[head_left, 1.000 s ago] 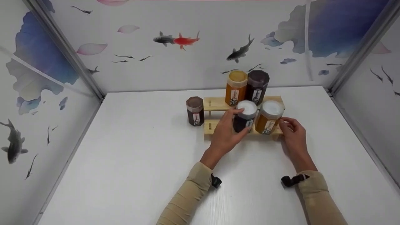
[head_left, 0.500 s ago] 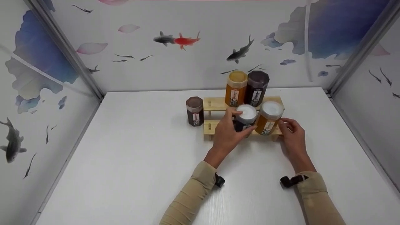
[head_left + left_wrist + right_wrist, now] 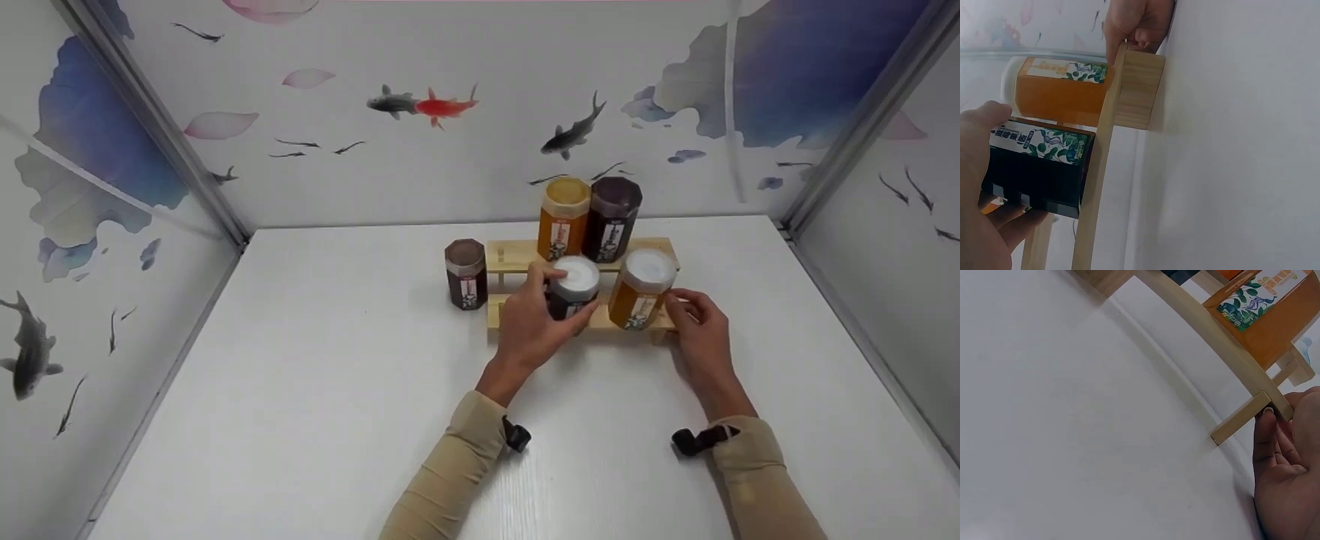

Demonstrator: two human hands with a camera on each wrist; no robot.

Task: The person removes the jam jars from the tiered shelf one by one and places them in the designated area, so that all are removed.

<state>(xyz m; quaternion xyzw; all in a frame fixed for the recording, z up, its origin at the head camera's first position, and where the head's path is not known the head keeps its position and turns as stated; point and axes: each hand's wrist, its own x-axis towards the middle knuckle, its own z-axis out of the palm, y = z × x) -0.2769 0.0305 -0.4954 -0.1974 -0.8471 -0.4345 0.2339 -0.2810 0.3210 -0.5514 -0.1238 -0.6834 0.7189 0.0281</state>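
Note:
My left hand [image 3: 529,321] grips a dark jar [image 3: 1033,171] with a white lid [image 3: 577,274], thumb on one side and fingers round the other. The jar stands upright, its base right at the front board of the wooden two-step rack [image 3: 504,319]. To its right, an amber jar [image 3: 636,304] with a white lid stands on the lower step, a gap between them. My right hand [image 3: 703,324] pinches the rack's right end; in the right wrist view the thumb [image 3: 1265,433] sits under the board by the rack's leg [image 3: 1241,418].
On the upper step stand an amber jar [image 3: 562,223] and a dark purple jar [image 3: 612,225], side by side. Another dark jar [image 3: 466,276] stands on the white table [image 3: 322,375] left of the rack. Printed white walls [image 3: 450,172] enclose the table.
My left hand has shifted the dark jar slightly left along the lower step, widening the gap to the amber jar. My right hand stays at the rack's end.

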